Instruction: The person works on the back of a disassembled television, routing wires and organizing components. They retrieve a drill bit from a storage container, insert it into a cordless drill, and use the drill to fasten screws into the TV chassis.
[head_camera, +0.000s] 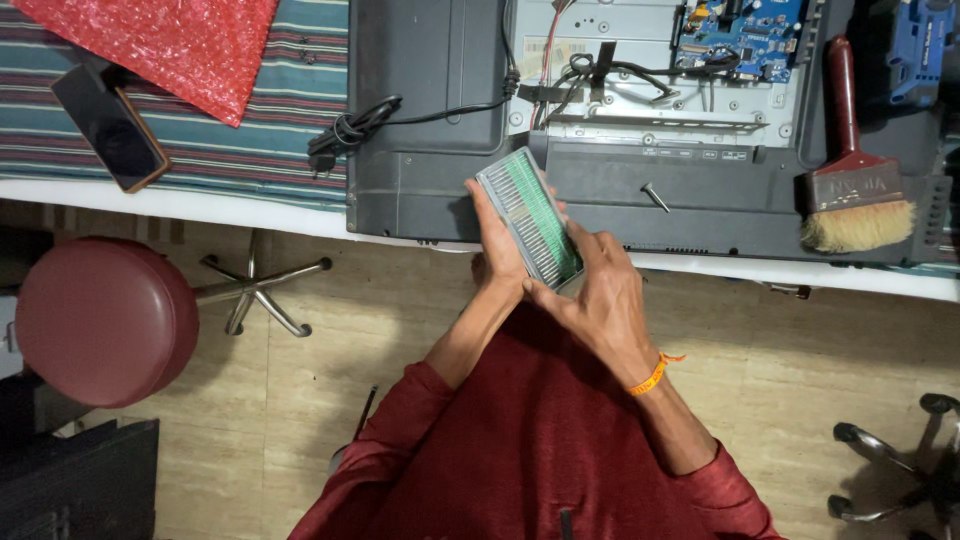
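Left hand (497, 245) props the bit case (530, 216) above the opened television (430, 120)'s near edge, fingers clamped; right hand (600, 290) fingers pinch its side.

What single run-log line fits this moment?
left hand: holds bit case | right hand: on case | screw: on television back
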